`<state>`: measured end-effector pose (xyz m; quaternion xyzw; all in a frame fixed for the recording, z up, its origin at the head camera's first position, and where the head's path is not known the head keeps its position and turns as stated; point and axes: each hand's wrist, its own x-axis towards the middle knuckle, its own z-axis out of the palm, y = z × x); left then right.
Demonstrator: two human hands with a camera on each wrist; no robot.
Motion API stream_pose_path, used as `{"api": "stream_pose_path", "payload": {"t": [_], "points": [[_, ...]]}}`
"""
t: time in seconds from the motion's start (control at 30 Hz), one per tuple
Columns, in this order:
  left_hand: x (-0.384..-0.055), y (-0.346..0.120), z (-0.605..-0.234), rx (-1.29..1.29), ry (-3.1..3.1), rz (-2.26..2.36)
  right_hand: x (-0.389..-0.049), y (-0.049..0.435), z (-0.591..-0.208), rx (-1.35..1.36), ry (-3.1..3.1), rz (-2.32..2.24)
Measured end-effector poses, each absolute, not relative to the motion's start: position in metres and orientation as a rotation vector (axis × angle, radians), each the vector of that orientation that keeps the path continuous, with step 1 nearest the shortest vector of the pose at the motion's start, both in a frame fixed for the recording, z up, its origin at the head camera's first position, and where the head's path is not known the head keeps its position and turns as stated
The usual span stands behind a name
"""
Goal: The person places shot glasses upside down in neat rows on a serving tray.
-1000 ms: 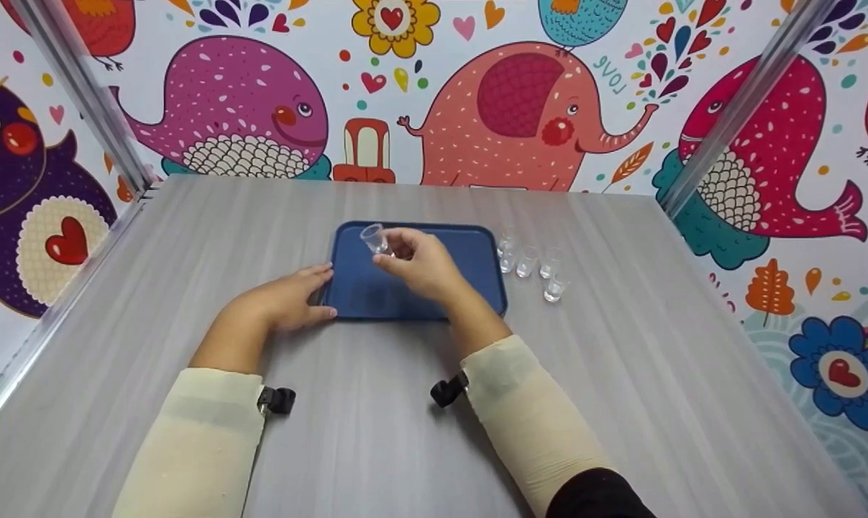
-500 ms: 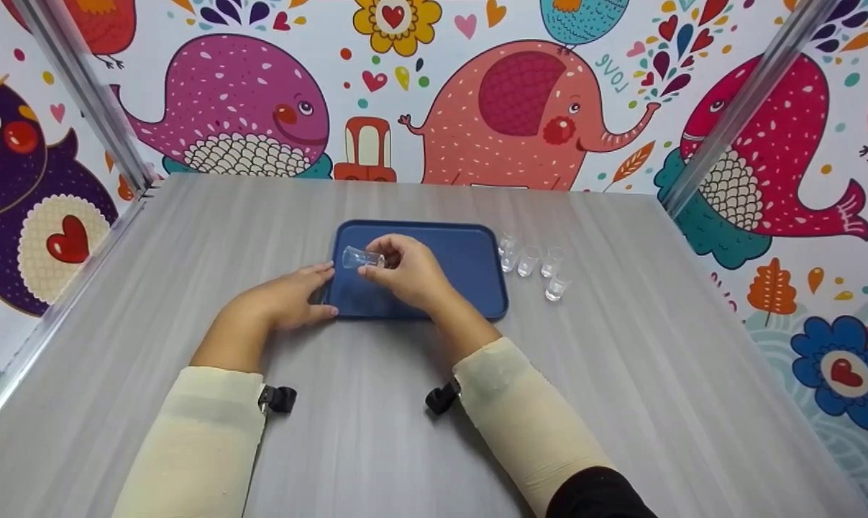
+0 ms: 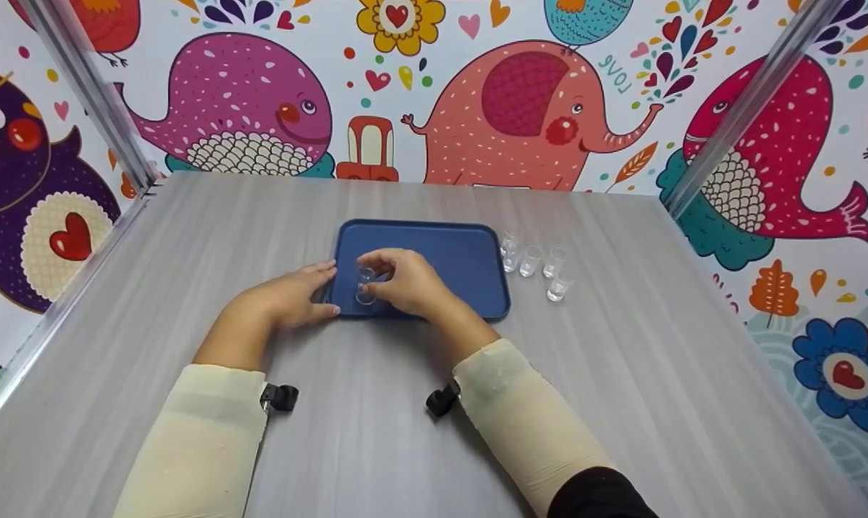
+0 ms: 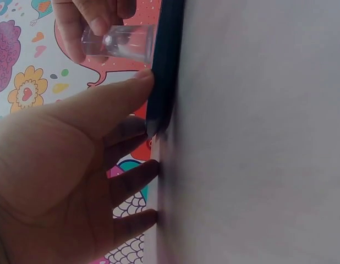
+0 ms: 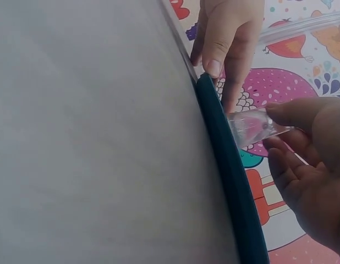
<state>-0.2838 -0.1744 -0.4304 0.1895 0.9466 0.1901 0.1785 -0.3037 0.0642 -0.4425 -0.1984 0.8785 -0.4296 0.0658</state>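
Note:
In the head view, my right hand (image 3: 408, 282) pinches a small clear shot glass (image 3: 366, 293) between thumb and fingers at the left part of the blue tray (image 3: 448, 270). The glass is upside down: its narrow base is in the fingers, and its wide rim is at the tray in the right wrist view (image 5: 252, 127). My left hand (image 3: 286, 298) rests at the tray's left edge with fingers spread. Its thumb touches the tray's rim (image 4: 164, 71) in the left wrist view, and two fingertips are down at the tabletop.
Several upright clear shot glasses (image 3: 528, 262) stand in a loose group just right of the tray. The grey wood-grain table (image 3: 362, 403) reaches back to a wall (image 3: 261, 86) printed with cartoon animals. Metal posts (image 3: 92, 93) rise at the back corners.
The right hand has turned the shot glass from tilted, through lying sideways, to upside down, and lowered it toward the tray's near left. The left hand stays at the tray's edge.

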Motion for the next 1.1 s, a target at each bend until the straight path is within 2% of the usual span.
{"api": "stream_pose_path", "payload": {"t": [0.43,1.1], "points": [[-0.283,-0.175,-0.430,0.537,2.686,0.513,-0.303,0.076,-0.438,-0.699,2.617,-1.332],[-0.286,-0.174,-0.434,0.530,2.678,0.530,-0.306,0.185,-0.425,-0.512,2.732,-1.545]]}}
